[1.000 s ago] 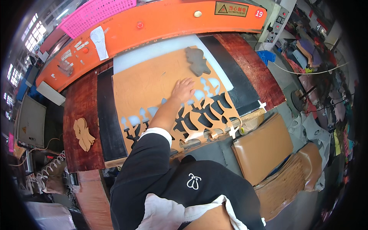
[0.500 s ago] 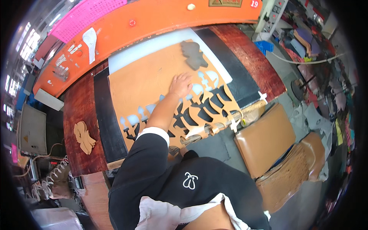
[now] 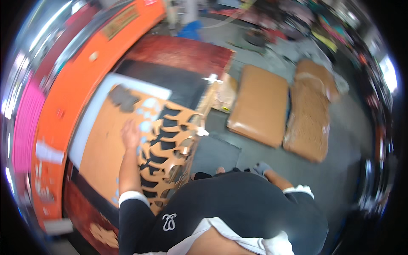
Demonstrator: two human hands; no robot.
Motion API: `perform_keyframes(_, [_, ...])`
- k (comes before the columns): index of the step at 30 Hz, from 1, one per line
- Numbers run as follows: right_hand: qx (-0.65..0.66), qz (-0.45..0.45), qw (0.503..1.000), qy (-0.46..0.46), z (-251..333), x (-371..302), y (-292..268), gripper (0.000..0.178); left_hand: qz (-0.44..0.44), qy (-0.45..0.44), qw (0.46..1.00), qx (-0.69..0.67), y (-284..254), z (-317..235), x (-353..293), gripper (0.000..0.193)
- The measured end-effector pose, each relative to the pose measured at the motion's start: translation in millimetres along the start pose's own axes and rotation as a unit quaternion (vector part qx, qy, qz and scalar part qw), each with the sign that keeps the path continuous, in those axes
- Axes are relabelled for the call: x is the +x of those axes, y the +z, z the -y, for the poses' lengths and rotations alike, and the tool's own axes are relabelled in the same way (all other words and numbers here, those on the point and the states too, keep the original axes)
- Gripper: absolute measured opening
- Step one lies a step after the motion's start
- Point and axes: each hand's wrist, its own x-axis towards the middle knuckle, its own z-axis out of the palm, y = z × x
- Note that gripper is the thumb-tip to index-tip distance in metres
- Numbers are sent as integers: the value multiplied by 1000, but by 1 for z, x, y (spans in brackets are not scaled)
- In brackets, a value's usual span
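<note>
My left hand [image 3: 129, 134] lies flat with spread fingers on a tan leather-like sheet [image 3: 102, 153] on the cutting table. Just right of the hand the sheet is cut into a lattice of several shaped holes [image 3: 170, 144], and this part hangs over the table's edge. At the sheet's far end lies a dark grey shaped piece [image 3: 123, 97]. My right hand [image 3: 261, 168] is low beside my body, over the grey floor. It looks grey-blue and blurred, so its fingers cannot be made out. A black sleeve with a white cuff covers each arm.
A white board [image 3: 140, 85] and a black mat [image 3: 178, 87] lie under the sheet. The orange machine beam [image 3: 63, 93] runs along the far side of the table. Two stacks of tan sheets [image 3: 259, 110] [image 3: 310, 123] sit on the floor to the right.
The view has swung sharply to the right and blurred. My left hand stays on the tan sheet. My right hand and the floor stacks have come further into view.
</note>
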Motion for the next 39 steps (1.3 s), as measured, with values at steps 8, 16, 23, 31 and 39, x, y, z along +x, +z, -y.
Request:
perform_keyframes(8, [121,-47,987,94,9,-1,11,44,37,29,999,-8,-6,6,7,42])
perform_keyframes(16, [148,-48,982,112,15,6,29,45,59,25,998,-15,-14,-5,10,42])
perform_keyframes(23, [142,-29,982,121,4,-4,9,44,51,27,998,-6,-11,-2,8,42])
perform_keyframes(31, [321,-167,930,-68,116,3,-101,50,-67,86,993,-48,2,1,5,34])
perform_keyframes(39, [194,115,571,-789,424,-160,-305,30,29,-48,998,-26,-28,-27,-1,41])
